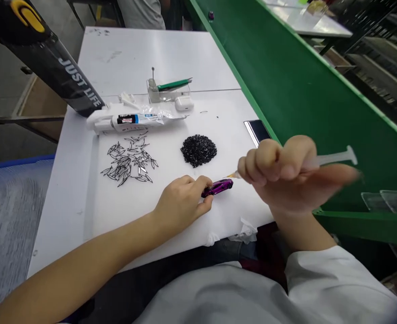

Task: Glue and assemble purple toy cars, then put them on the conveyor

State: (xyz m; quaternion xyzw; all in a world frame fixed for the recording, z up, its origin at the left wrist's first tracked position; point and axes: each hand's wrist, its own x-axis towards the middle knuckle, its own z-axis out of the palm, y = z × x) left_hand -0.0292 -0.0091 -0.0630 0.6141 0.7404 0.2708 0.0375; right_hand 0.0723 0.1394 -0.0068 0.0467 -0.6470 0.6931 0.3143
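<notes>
My left hand [181, 200] pinches a small purple toy car [220, 187] by its rear, just above the white work mat [171, 225]. In my right hand [286, 173] is a clear syringe [335, 158], its plunger end sticking out to the right. The fingers wrap round the barrel and the thumb is stretched out, slightly blurred. The syringe's yellowish tip [232, 175] points left, close over the car; whether it touches cannot be made out. Beyond the car lies a heap of tiny black parts [198, 150]. Thin black curved pieces [127, 162] are spread to the left.
A white glue tube [137, 119], a white earbud case [184, 103] and a clear holder with green tweezers [174, 84] sit at the back. A dark cylinder [73, 81] stands left. A phone [256, 131] lies beside the green conveyor [306, 90]. Crumpled tissue [245, 231] hangs at the front edge.
</notes>
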